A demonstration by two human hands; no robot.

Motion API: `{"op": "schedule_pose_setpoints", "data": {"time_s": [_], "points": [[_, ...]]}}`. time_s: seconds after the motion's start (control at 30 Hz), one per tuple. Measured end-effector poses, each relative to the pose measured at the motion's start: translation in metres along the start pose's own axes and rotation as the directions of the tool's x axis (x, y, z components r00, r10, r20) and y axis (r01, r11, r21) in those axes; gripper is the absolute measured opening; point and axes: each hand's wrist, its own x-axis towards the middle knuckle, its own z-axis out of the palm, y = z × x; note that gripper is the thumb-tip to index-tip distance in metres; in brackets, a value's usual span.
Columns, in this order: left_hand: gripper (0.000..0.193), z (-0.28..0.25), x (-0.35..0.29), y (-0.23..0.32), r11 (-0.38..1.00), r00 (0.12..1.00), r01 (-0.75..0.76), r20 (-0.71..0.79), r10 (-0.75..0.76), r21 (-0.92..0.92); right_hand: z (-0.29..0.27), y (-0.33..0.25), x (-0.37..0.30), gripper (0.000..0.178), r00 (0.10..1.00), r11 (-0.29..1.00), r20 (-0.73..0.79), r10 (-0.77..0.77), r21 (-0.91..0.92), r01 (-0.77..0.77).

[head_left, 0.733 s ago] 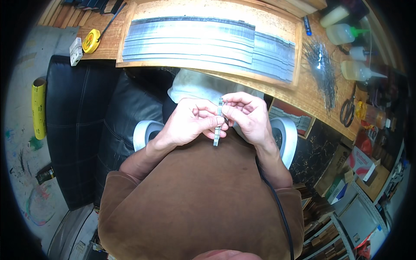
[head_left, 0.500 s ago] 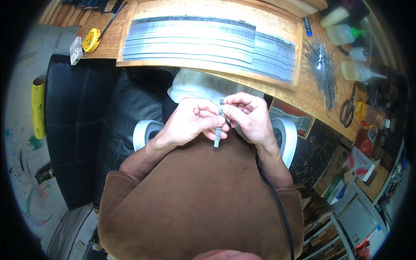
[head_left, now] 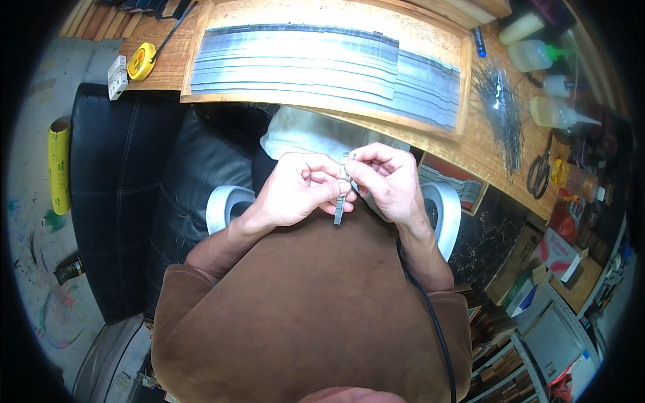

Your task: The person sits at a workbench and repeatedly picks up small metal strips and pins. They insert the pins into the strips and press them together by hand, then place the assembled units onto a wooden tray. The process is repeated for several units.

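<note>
A narrow grey banded strip [head_left: 338, 213], perhaps a small stack of thin pieces, stands roughly lengthwise in front of my chest. My left hand [head_left: 295, 191] pinches its middle between thumb and fingers, and its lower end sticks out below them. At the upper end, the thumb and index finger of my right hand [head_left: 391, 187] are closed on the strip; their tips partly cover it. Beyond my hands, a shallow wooden tray [head_left: 186, 75] on the bench holds overlapping rows of grey strips [head_left: 295, 70], brightly lit.
Right of the tray lie a bundle of thin dark wires [head_left: 500, 114], black-handled scissors [head_left: 539, 173], a blue marker [head_left: 478, 41] and squeeze bottles [head_left: 531, 55]. A yellow tape measure [head_left: 141, 62] sits at the bench's left end. A black sofa [head_left: 127, 201] stands at left.
The strip has turned slightly, and its lower end has shifted a little up and to the right. Both hands keep nearly the same place and grip.
</note>
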Motion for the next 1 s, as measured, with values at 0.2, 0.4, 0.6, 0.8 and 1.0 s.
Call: {"op": "schedule_pose_setpoints", "data": {"time_s": [0.2, 0.4, 0.6, 0.8, 1.0], "points": [[0.02, -0.001, 0.0, 0.0, 0.999, 1.0, -0.026, 0.0, 0.026, 0.038, 0.0, -0.004, 0.001, 0.014, 1.0, 0.999, 0.0, 0.004, -0.04, -0.004], [0.02, -0.001, 0.0, 0.002, 0.998, 0.999, -0.034, 0.003, 0.034, 0.052, 0.004, -0.007, 0.001, 0.008, 1.0, 0.998, -0.019, 0.024, -0.052, -0.024], [0.021, -0.004, 0.0, -0.004, 0.991, 0.994, -0.112, -0.007, 0.113, 0.072, 0.007, -0.012, 0.003, 0.009, 0.999, 0.997, 0.017, -0.027, -0.066, 0.028], [0.02, -0.01, 0.0, 0.012, 0.999, 1.0, 0.002, 0.003, -0.002, -0.052, 0.009, -0.015, 0.013, 0.013, 0.998, 0.997, -0.011, 0.057, -0.05, -0.057], [0.019, -0.017, -0.003, 0.02, 0.998, 1.0, -0.001, 0.0, 0.001, -0.066, 0.016, -0.018, 0.021, 0.016, 0.993, 0.993, 0.015, 0.114, -0.011, -0.114]]}}
